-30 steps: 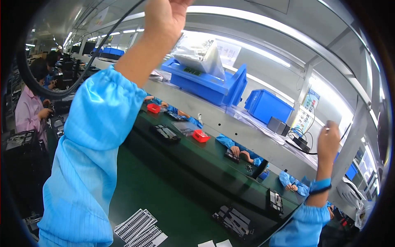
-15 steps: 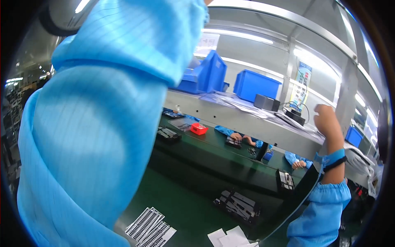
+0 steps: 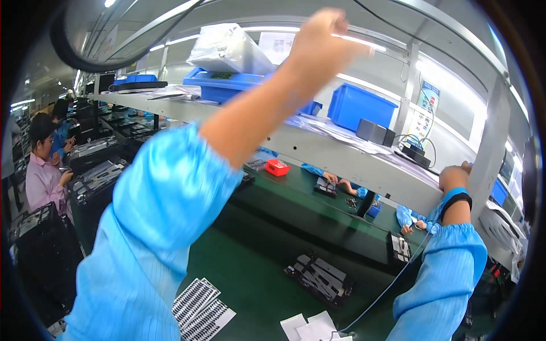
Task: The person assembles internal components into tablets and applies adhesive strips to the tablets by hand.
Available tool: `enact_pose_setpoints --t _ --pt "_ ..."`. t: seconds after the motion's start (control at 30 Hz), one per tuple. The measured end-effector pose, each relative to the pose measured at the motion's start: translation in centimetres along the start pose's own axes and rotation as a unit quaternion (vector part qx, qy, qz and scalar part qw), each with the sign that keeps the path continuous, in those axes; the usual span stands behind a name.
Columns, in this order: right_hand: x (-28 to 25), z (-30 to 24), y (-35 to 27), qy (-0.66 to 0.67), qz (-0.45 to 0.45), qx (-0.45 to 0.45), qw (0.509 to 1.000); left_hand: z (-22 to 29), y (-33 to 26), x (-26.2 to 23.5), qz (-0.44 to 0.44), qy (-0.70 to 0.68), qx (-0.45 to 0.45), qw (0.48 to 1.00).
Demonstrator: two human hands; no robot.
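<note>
Two hands: my left hand (image 3: 327,45) is raised in front of the shelf (image 3: 335,159); my right hand (image 3: 455,176) is at the shelf's right end, beside the upright post (image 3: 490,131).
Left fingers: blurred by motion; I cannot tell whether they are apart, together or clamped on anything.
Right fingers: mostly hidden behind my hand; I cannot tell their state, nor whether they touch the post.
Right wrist: fitted with a blue and black strap (image 3: 458,200); a thin cord (image 3: 380,292) slopes from near it down to the white sheets (image 3: 310,328).
Shelf, right part: right blue bin (image 3: 363,107), small dark box (image 3: 371,131) and black adapter (image 3: 416,153) with cables, the adapter being near my right hand.
Shelf, left part: left blue bin (image 3: 219,86) bearing a white wrapped package (image 3: 219,48), both left of my raised hand.
Green bench (image 3: 239,256): striped sheets (image 3: 199,304), the white sheets and a dark tray of parts (image 3: 321,278), all below my hands.
Bench, far side: red bin (image 3: 277,167); a co-worker's hands (image 3: 330,178) at a small black tray (image 3: 325,187).
</note>
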State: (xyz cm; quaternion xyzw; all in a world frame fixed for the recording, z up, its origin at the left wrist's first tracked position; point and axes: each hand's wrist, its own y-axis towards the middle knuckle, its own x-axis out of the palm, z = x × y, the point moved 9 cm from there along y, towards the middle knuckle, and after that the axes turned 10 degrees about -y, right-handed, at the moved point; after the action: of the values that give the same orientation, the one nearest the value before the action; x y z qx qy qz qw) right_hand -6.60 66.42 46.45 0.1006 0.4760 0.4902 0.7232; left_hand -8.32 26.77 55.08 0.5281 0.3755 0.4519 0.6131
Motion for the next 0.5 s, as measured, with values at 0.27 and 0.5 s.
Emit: enact_pose_setpoints --t 0.27,0.5 --pt "-4.9 -2.1 -2.4 0.163 0.097 -0.026 0.982 8.6 -10.7 -9.7 0.171 -0.106 0.097 0.975" --pt "-12.5 -3.1 -9.5 0.465 0.166 -0.18 0.851 4.3 -14.0 -4.5 -0.082 0.08 0.023 0.993"
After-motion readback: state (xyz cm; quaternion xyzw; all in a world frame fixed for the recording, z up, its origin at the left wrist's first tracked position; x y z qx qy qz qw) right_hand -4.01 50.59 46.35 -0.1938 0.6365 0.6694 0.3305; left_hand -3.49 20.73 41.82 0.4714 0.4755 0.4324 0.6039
